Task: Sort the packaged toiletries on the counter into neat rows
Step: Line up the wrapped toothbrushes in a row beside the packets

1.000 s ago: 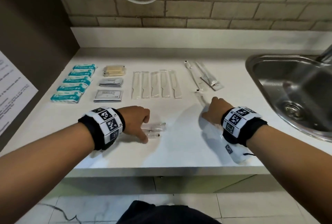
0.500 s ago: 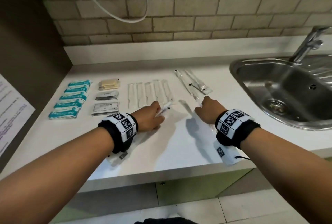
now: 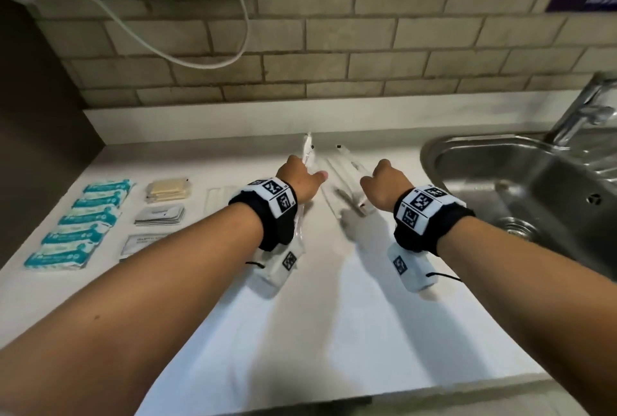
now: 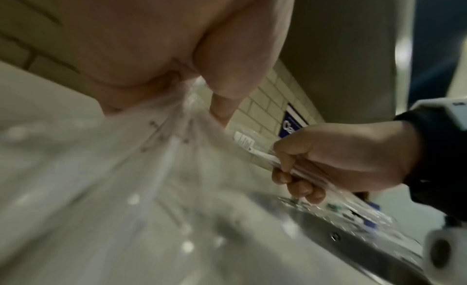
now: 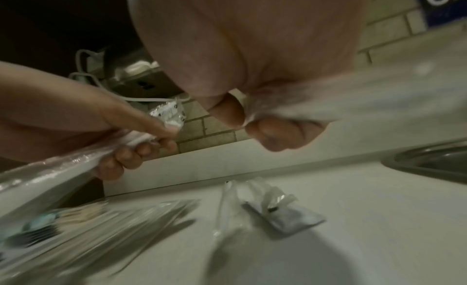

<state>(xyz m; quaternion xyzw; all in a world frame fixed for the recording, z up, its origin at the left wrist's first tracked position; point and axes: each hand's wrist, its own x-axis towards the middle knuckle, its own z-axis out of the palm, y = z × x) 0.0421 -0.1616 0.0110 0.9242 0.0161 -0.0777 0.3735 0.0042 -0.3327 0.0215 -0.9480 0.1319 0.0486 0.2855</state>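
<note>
My left hand (image 3: pixel 302 178) grips a clear-wrapped toothbrush (image 3: pixel 307 148) above the back of the white counter (image 3: pixel 334 315). Its bristle end pokes out past the fingers (image 5: pixel 141 149) in the right wrist view. My right hand (image 3: pixel 384 181) is fisted round another wrapped toothbrush (image 4: pixel 252 149), just right of the left hand. Between and under the hands lie more wrapped toothbrushes (image 3: pixel 347 181). At the left, teal packets (image 3: pixel 83 225) form a column, beside yellow packets (image 3: pixel 167 190), grey sachets (image 3: pixel 160 215) and a white sachet (image 3: pixel 140 243). My left arm hides most of the clear combs (image 3: pixel 217 195).
A steel sink (image 3: pixel 500 188) with a tap (image 3: pixel 584 115) is set into the counter on the right. A brick wall (image 3: pixel 334 48) with a hanging white cable (image 3: pixel 200 63) runs behind. A dark panel (image 3: pixel 33 115) closes off the left side.
Both hands rose from the near half of the counter and moved toward the back wall, each carrying a wrapped toothbrush. The head view tilted up.
</note>
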